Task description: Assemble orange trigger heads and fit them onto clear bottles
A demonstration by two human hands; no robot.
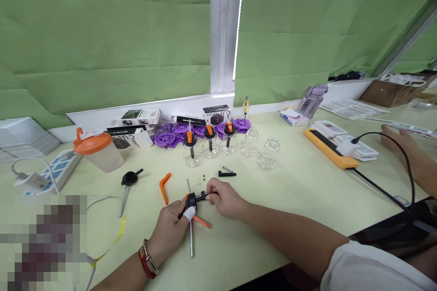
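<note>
My left hand [174, 227] is closed on a black cap assembly [191, 200] with an orange lever [201, 222] and a long metal tube [190, 236] that lies toward me on the table. A white finger cot covers one left fingertip. My right hand [223, 198] pinches a small black part [204, 196] at the cap's right side. Just beyond lie a loose orange lever [164, 186], a black piece with a spring [227, 173] and tiny brass bits [204, 176]. Three assembled glass jars [209, 143] with pump tops stand behind, two bare glass jars [261, 150] beside them.
Another black cap with tube [127, 186] lies left. An orange-lidded cup [96, 149], a power strip [56, 168], purple discs [177, 132] and boxes [136, 122] line the back. An orange device [329, 150] with a black cable sits right, near another person's hand [398, 138].
</note>
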